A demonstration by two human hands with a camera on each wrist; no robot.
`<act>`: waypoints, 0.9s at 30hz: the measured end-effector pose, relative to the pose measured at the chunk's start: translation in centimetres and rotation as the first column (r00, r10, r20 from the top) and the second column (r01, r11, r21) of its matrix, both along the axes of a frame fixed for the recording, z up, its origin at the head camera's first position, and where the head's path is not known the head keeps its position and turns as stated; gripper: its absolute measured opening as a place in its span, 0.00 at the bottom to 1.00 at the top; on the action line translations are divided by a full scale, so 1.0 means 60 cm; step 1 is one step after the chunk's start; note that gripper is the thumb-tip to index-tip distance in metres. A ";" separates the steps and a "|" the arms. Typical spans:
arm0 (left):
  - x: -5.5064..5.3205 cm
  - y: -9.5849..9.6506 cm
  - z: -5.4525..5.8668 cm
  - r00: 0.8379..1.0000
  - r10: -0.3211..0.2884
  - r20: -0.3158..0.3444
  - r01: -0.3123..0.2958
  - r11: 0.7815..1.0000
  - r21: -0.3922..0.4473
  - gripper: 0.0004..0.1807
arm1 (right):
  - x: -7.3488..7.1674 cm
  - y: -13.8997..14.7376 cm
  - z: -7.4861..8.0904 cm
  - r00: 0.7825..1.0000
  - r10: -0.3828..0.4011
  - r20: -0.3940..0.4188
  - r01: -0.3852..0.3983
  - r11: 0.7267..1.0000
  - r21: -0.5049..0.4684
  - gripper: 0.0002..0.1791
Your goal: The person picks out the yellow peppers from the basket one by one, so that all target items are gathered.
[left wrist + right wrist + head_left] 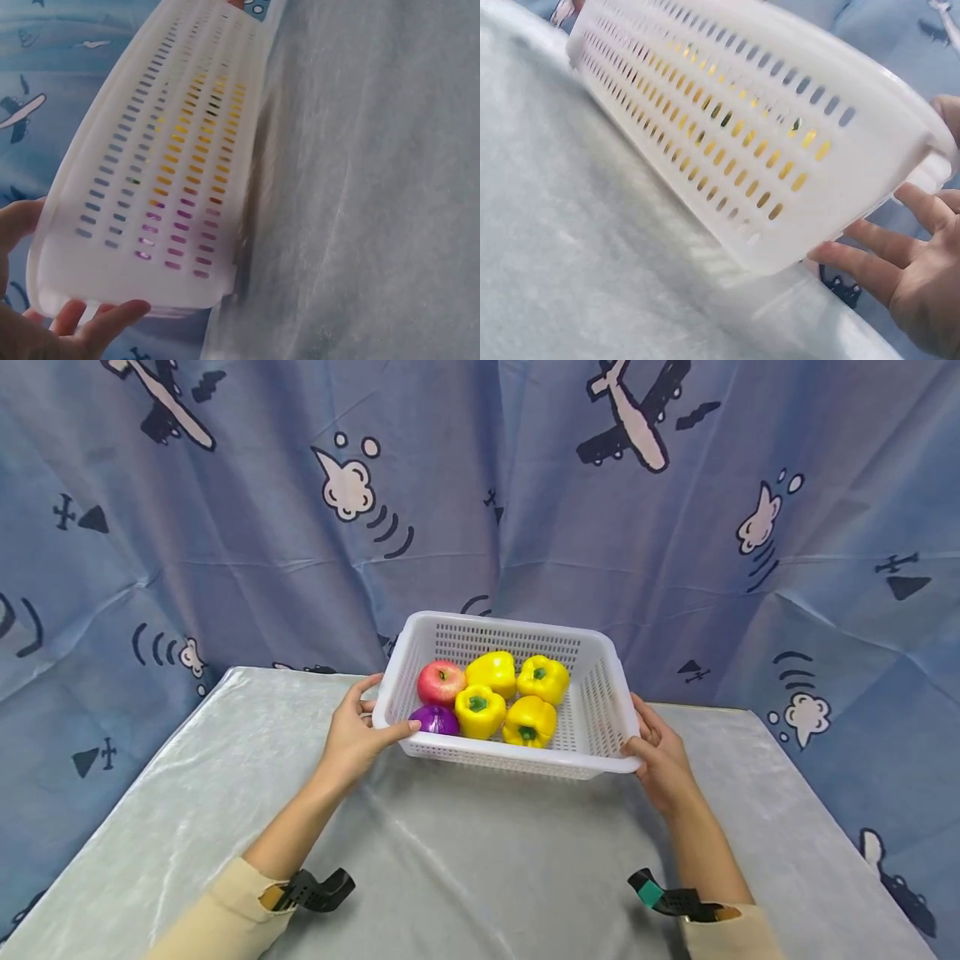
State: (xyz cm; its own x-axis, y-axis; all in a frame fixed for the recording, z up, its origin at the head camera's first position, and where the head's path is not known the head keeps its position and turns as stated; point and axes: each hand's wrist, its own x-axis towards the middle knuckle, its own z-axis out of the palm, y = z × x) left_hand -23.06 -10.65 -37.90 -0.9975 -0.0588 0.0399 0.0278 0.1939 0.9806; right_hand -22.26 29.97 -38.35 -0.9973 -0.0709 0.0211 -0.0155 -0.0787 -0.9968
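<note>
Both hands hold a white plastic basket (600, 710) by its two short ends, close over the table. My left hand (356, 731) grips the left end, thumb over the rim at the near corner and fingers against the outside. At the opposite end, my right hand (660, 756) grips the rim, its thumb on top and its fingers spread along the end wall in the right wrist view. Inside lie a red apple (441, 682), a purple onion (435, 721) and several yellow bell peppers (480, 711), gathered toward the left. Their colours show through the slots in the basket's wall (172, 180).
A pale grey cloth covers the table (450, 860), which ends just behind the basket. Beyond it hangs a blue curtain (480, 510) printed with planes and clouds. Dark straps (318, 891) sit on both wrists.
</note>
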 end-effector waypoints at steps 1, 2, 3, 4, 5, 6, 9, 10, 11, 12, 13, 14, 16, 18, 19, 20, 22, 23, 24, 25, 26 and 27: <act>0.001 -0.001 -0.002 1.000 0.003 -0.001 -0.003 1.000 0.000 0.51 | -0.001 0.000 -0.003 1.000 0.000 -0.001 0.000 1.000 0.004 0.50; 0.001 -0.002 -0.004 1.000 0.005 0.000 -0.005 1.000 0.000 0.51 | -0.001 0.000 -0.007 1.000 0.003 -0.004 -0.003 1.000 0.010 0.50; 0.002 -0.003 -0.007 1.000 0.008 0.003 -0.008 1.000 0.002 0.51 | -0.002 0.000 -0.011 1.000 0.007 -0.010 -0.007 1.000 0.017 0.50; 0.003 -0.004 -0.010 1.000 0.012 0.009 -0.012 1.000 0.002 0.50 | -0.002 0.000 -0.015 1.000 0.015 -0.014 -0.014 1.000 0.025 0.49; 0.004 -0.005 -0.013 1.000 0.014 0.017 -0.014 1.000 0.001 0.50 | -0.002 0.000 -0.019 1.000 0.022 -0.018 -0.021 0.999 0.032 0.49; 0.005 -0.006 -0.016 1.000 0.015 0.027 -0.015 1.000 0.003 0.49 | -0.001 0.001 -0.024 0.999 0.031 -0.019 -0.030 0.999 0.035 0.49; 0.006 -0.004 -0.022 0.999 -0.002 0.034 0.002 1.000 0.003 0.49 | 0.005 0.004 -0.034 0.999 0.043 -0.027 -0.042 0.999 0.028 0.48; 0.006 -0.004 -0.024 0.999 -0.007 0.035 0.007 1.000 0.003 0.49 | 0.006 0.005 -0.036 0.999 0.045 -0.028 -0.044 0.999 0.024 0.48; 0.005 -0.003 -0.024 0.999 -0.016 0.031 0.016 1.000 -0.003 0.49 | 0.007 0.006 -0.038 0.999 0.044 -0.031 -0.043 0.999 0.022 0.48; 0.003 -0.004 -0.024 0.999 -0.025 0.029 0.025 1.000 -0.015 0.49 | 0.008 0.007 -0.038 0.999 0.042 -0.034 -0.041 0.999 0.022 0.47; 0.001 -0.005 -0.024 0.999 -0.035 0.029 0.036 0.999 -0.035 0.50 | 0.008 0.007 -0.039 0.998 0.042 -0.037 -0.041 0.999 0.025 0.47; -0.001 -0.008 -0.023 0.998 -0.049 0.033 0.050 0.997 -0.056 0.50 | 0.007 0.008 -0.038 0.998 0.042 -0.037 -0.041 0.999 0.031 0.47; -0.009 -0.017 -0.022 0.995 -0.081 0.053 0.086 0.991 -0.103 0.52 | 0.004 0.007 -0.037 0.998 0.045 -0.034 -0.043 0.998 0.052 0.47; -0.019 -0.025 -0.018 0.989 -0.122 0.079 0.132 0.981 -0.145 0.53 | 0.003 0.006 -0.036 0.999 0.046 -0.022 -0.044 0.996 0.072 0.47; -0.026 -0.029 -0.017 0.986 -0.140 0.087 0.152 0.975 -0.161 0.52 | 0.002 0.005 -0.036 0.999 0.043 -0.015 -0.042 0.996 0.080 0.47; -0.034 -0.032 -0.015 0.984 -0.155 0.090 0.168 0.971 -0.170 0.52 | 0.002 0.005 -0.036 0.999 0.040 -0.008 -0.039 0.995 0.089 0.47; -0.050 -0.037 -0.012 0.982 -0.172 0.079 0.184 0.966 -0.182 0.50 | 0.001 0.005 -0.036 1.000 0.031 0.004 -0.031 0.995 0.099 0.47; -0.057 -0.037 -0.010 0.982 -0.176 0.070 0.186 0.964 -0.188 0.48 | 0.001 0.005 -0.036 1.000 0.026 0.007 -0.026 0.994 0.102 0.47; -0.065 -0.038 -0.008 0.982 -0.176 0.063 0.185 0.964 -0.193 0.47 | 0.001 0.005 -0.037 1.000 0.019 0.008 -0.020 0.994 0.106 0.47; -0.072 -0.037 -0.006 0.983 -0.174 0.062 0.183 0.963 -0.197 0.46 | 0.001 0.005 -0.037 1.000 0.013 0.009 -0.014 0.994 0.109 0.47; -0.077 -0.036 -0.003 0.983 -0.173 0.067 0.183 0.963 -0.198 0.45 | 0.000 0.006 -0.037 1.000 0.009 0.008 -0.010 0.994 0.109 0.47; -0.082 -0.035 0.001 0.981 -0.175 0.079 0.187 0.963 -0.195 0.44 | 0.000 0.006 -0.037 1.000 0.005 0.008 -0.006 0.994 0.108 0.46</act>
State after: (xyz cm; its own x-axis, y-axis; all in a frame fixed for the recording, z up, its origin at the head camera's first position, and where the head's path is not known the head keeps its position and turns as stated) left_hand -28.00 -12.73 -37.84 -0.9916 0.1262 -0.0282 0.0226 0.3841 0.9230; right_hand -22.29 30.34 -40.57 -0.9969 -0.0780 0.0051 -0.0075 0.0299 -0.9995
